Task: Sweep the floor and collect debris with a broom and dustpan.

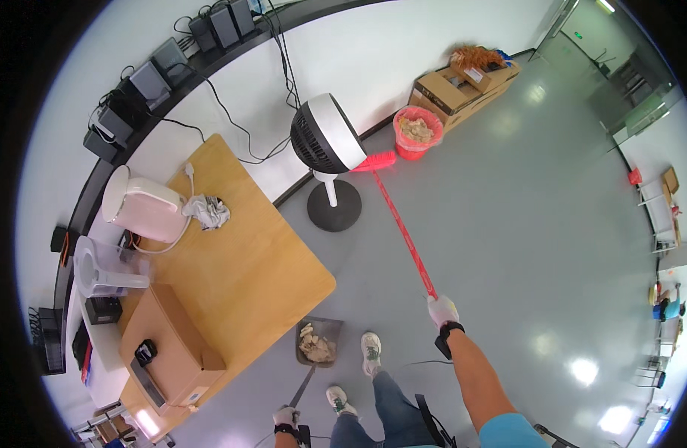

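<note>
My right hand, in a white glove, is wrapped round the end of a red broom handle. The broom stretches away from me, its red bristle head beside the fan's base and partly behind the fan. At the lower left my gloved left hand grips the grey handle of a dustpan. Crumpled pale scraps lie in the pan, which rests on the floor near my feet, just off the table's corner.
A white and black standing fan stands by the wall. Behind the broom head are a red bin full of scraps and cardboard boxes. The wooden table at left carries a box and a pink appliance. Another person is far right.
</note>
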The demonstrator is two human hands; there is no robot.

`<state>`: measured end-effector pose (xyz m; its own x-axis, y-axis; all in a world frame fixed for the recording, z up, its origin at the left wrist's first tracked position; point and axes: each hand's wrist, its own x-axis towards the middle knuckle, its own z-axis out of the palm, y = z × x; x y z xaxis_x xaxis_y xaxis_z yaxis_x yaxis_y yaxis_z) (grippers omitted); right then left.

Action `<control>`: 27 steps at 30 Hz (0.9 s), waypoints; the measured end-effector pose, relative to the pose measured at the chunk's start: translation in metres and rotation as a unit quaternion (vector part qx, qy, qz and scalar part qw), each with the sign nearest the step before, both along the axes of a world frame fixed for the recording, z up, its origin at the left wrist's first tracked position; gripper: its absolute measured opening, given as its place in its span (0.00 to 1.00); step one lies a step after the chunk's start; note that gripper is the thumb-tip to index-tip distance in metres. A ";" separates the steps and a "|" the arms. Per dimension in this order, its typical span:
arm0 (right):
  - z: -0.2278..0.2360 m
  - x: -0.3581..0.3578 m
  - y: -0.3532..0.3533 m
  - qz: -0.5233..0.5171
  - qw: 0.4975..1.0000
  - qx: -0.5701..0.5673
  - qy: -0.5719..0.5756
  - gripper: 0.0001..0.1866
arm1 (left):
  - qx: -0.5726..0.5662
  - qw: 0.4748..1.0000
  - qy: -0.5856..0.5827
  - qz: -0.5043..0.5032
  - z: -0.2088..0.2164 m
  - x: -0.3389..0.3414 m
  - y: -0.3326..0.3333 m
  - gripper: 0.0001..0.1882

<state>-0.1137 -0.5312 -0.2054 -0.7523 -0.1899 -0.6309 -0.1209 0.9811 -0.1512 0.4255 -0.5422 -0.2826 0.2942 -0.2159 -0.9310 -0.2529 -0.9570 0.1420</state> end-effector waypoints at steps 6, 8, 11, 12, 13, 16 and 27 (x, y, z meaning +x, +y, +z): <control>-0.019 0.033 0.152 -0.005 0.999 0.013 -0.030 0.23 | -0.013 0.999 0.038 -0.012 0.018 -0.010 0.003 0.04; 0.004 0.063 0.199 -0.003 0.996 0.042 -0.079 0.21 | 0.005 0.999 0.034 -0.025 0.018 0.002 0.015 0.05; 0.032 0.128 0.280 -0.022 0.994 0.071 -0.082 0.20 | 0.052 0.985 0.063 -0.152 0.039 -0.008 0.031 0.09; 0.049 0.158 0.299 -0.034 0.989 0.092 -0.110 0.20 | 0.048 0.983 0.063 -0.163 0.040 0.009 0.040 0.09; 0.066 0.191 0.315 -0.040 0.983 0.111 -0.140 0.20 | 0.025 0.989 0.083 -0.121 0.030 0.032 0.050 0.08; 0.112 0.290 0.376 -0.094 0.975 0.104 -0.170 0.20 | 0.005 0.984 0.151 -0.093 0.019 0.072 0.077 0.06; 0.197 0.634 0.621 -0.172 0.964 0.157 -0.126 0.21 | 0.044 0.958 0.246 -0.142 0.073 0.168 0.167 0.02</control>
<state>0.5200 0.0894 -0.0079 -0.5526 0.2737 -0.7873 0.2217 0.9588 0.1777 0.5935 -0.3755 -0.2092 -0.2444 -0.1366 -0.9600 -0.4269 -0.8737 0.2331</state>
